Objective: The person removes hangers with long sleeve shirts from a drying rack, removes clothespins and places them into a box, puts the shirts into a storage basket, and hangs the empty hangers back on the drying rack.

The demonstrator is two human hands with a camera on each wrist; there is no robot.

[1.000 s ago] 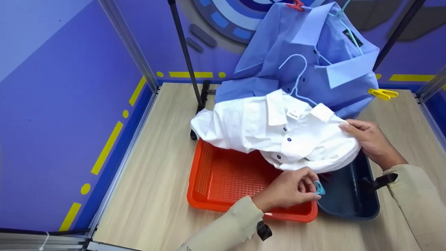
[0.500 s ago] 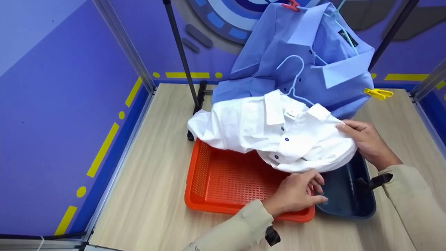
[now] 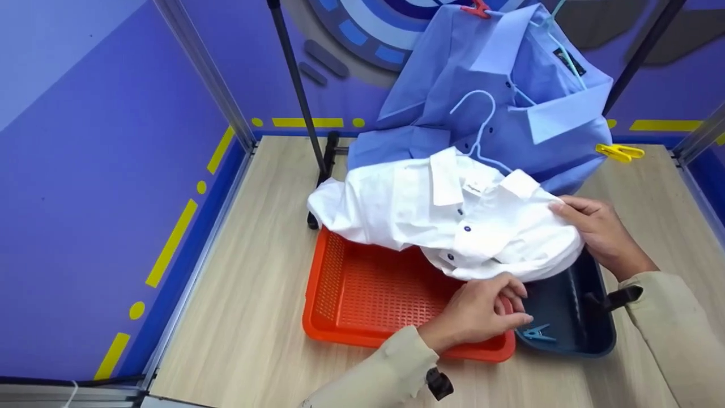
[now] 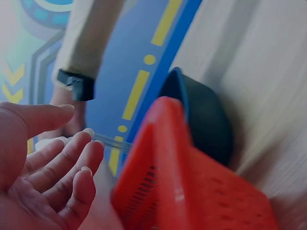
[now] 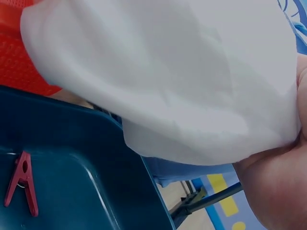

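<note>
A white button-up shirt (image 3: pixel 374 198) sits on a pale blue hanger (image 3: pixel 481 127) above the two containers. My right hand (image 3: pixel 603 229) grips its shoulder, and in the right wrist view the cloth (image 5: pixel 177 91) covers the fingers. My left hand (image 3: pixel 481 311), fingers relaxed and empty, hovers over the red-orange basket's (image 3: pixel 362 340) right end. Close by, a teal clothespin (image 3: pixel 537 334) lies in the dark blue basin (image 3: pixel 566 348). The right wrist view also shows a red clothespin (image 5: pixel 21 184) in that basin. In the left wrist view the palm (image 4: pixel 38 191) holds nothing.
Behind, a blue shirt (image 3: pixel 481 102) hangs on a black rack (image 3: pixel 297 85), with a red clothespin (image 3: pixel 478 8) and a yellow clothespin (image 3: pixel 620 152) on it. Purple panels (image 3: pixel 113 198) enclose the wooden tabletop (image 3: pixel 243 272).
The teal clothespin has left my left hand and now lies in the basin. The left hand shifted slightly right and its fingers loosened. My right hand keeps its grip on the white shirt.
</note>
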